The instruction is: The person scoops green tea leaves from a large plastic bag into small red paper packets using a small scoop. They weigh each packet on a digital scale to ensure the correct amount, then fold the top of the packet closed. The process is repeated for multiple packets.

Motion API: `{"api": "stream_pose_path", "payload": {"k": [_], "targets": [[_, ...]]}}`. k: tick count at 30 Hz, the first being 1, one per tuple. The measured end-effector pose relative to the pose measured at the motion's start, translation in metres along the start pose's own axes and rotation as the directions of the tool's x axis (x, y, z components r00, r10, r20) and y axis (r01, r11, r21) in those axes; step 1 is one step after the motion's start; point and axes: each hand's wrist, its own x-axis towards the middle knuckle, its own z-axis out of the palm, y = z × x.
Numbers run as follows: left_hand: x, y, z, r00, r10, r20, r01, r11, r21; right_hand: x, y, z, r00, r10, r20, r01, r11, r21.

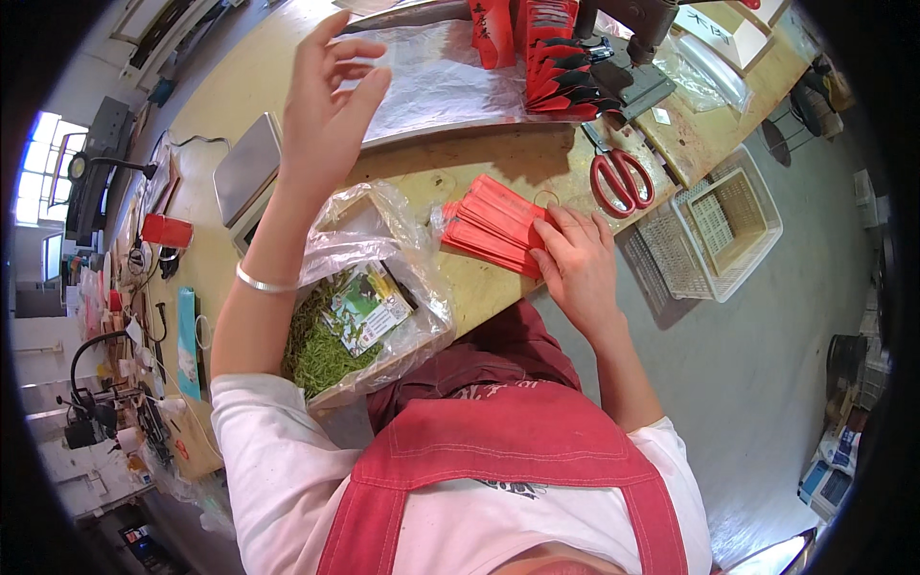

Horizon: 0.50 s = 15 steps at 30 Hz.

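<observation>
My left hand (335, 105) is raised over the table near the metal tray (450, 77), fingers apart and nothing in them. My right hand (580, 259) rests at the near right end of a fanned stack of red paper packets (491, 222), its thumb and fingers closed around that end. A thin band loop (546, 197) shows beside the packets. Left of the stack is a box lined with clear plastic (426, 316), holding loose green leaves (326, 359) and a printed green-and-white packet (369, 305). Red-handled scissors (621, 182) lie right of the packets.
Black-and-red packets (561, 81) stand at the tray's right end, beside a dark metal machine (642, 29). A grey scale (247, 168) sits at the left. White plastic baskets (719, 230) stand off the table's right edge. Behind the left side is a cluttered bench.
</observation>
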Motion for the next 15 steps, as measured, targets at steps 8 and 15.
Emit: {"api": "stream_pose_path", "payload": {"k": [8,15], "targets": [[-0.075,0.067,-0.023,1.0,0.001,-0.017,-0.002,1.0,-0.029,-0.001,0.003,0.0,0.997,-0.01,-0.077,0.024,0.983,0.181],[-0.117,0.081,-0.011,0.99,0.034,0.139,-0.042,0.998,0.054,-0.005,-0.002,-0.007,0.982,0.032,-0.186,0.011,0.974,0.227]]}}
